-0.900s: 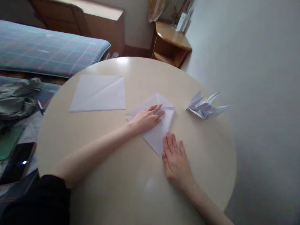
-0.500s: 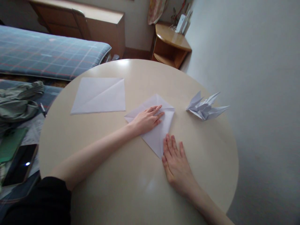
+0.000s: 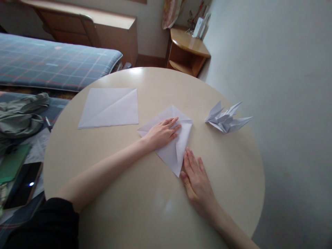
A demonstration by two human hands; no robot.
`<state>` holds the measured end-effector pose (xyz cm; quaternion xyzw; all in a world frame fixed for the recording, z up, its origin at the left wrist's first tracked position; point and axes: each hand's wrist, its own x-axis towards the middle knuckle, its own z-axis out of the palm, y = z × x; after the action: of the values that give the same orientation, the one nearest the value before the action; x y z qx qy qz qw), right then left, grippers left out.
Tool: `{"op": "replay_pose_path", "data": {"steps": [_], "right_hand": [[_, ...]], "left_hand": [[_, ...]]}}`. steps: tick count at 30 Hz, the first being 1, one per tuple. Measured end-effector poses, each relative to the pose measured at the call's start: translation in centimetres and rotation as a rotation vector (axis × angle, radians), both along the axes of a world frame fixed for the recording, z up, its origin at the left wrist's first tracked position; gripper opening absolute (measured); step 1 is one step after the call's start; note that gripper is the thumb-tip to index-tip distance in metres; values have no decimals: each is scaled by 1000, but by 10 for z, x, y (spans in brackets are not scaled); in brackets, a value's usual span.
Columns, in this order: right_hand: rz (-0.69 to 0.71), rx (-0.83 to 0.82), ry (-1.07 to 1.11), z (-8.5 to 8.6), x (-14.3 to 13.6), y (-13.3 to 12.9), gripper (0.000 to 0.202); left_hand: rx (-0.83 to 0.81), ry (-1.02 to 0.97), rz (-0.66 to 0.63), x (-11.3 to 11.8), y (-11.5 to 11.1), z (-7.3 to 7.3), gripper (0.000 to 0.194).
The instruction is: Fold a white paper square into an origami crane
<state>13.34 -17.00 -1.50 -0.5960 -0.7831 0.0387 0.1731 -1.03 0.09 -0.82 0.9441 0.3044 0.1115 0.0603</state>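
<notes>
A partly folded sheet of white paper [image 3: 171, 155] lies on the round cream table [image 3: 124, 200], one corner pointing toward me. My left hand [image 3: 162, 133] rests flat on its upper middle, fingers stretched out and slightly apart. Beside the paper's lower right edge lies my right hand [image 3: 198, 180], open, palm down, its fingertips at the edge. A flap along that right side stands slightly raised. Part of the paper is hidden under my left hand.
Another creased white sheet [image 3: 111, 107] lies at the table's far left. Folded white paper pieces with pointed tips [image 3: 227, 119] stand at the right. Left of the table are a phone [image 3: 23, 185], a green item [image 3: 14, 162] and grey-green cloth [image 3: 23, 114]. A wall rises on the right.
My right hand has shifted slightly right, off the paper's lower right edge, and the flap there has lifted a little. My left hand stays in place on the paper.
</notes>
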Motion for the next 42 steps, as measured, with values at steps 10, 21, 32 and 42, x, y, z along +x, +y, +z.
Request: {"op": "replay_pose_path", "data": {"steps": [10, 21, 32, 42], "right_hand": [[51, -4, -56, 1, -1, -1, 61], [40, -15, -59, 2, 0, -1, 63], [46, -31, -149, 6, -2, -2, 64], [324, 32, -163, 21, 26, 16, 54]], "left_hand": [[0, 0, 6, 0, 0, -1, 44], [-9, 25, -7, 0, 0, 2, 46], [-57, -46, 10, -1, -2, 4, 38], [-97, -128, -9, -2, -1, 3, 32]]}}
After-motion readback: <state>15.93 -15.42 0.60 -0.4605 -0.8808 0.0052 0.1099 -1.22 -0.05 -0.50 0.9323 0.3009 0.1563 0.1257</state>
